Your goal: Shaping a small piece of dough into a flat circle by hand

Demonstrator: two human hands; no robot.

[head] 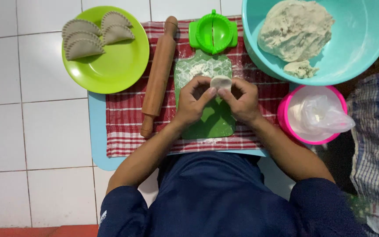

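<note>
While four folded, crimped dumplings (94, 34) already lie on the lime-green plate (123, 66) at the upper left, the work appears to be only partly done: a large mass of dough (294, 28) remains in the turquoise bowl (360, 44) at the upper right, with a smaller torn lump (301, 69) beside it. The green hinged dumpling press (213, 31) lies open and unloaded at the head of the green cutting board (211, 118), just above a floured patch.

Both hands are engaged on one item. The left hand (191, 103) and right hand (242, 101) meet above the cutting board, fingertips pinching a small, pale disc of dough (221, 82) between them; the disc sits at the far edge of the fingers, over the floured part of the board. Whether the disc rests on the board or is lifted clear cannot be told from this view. It has not yet been placed in the press, and no filling shows on it.

The wooden rolling pin (158, 77) lies untouched on the red checked cloth (123, 127), just left of the board and apart from the left hand. A pink tub (286, 118) holding a clear plastic bag (319, 116) stands near the right forearm; its contents cannot be made out. The white tiled floor (31, 131) carries everything.
</note>
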